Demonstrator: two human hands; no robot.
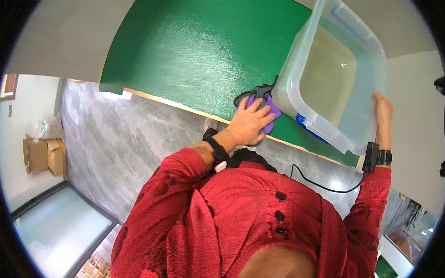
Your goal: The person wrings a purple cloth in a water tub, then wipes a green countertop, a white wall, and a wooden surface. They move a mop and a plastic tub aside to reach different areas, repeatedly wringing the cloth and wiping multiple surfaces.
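My left hand (249,123) lies palm down, fingers spread, on a bunched purple and dark grey cloth (271,117). That cloth is at the near edge of a green tabletop (190,48), beside a translucent plastic tub (295,72). Cloudy, pale yellowish water (325,73) is in the tub, and a blue handle (310,128) shows at its near end. My right hand (384,109) grips the tub's right side, with part of the fingers hidden. Wet-looking, glossy streaks cover the middle of the green surface.
A black cable (327,188) runs from a device at my right wrist towards my waist. Grey marbled floor (134,142) lies left of the table. Cardboard boxes (45,156) stand by the left wall, near a dark-framed frosted glass panel (64,232).
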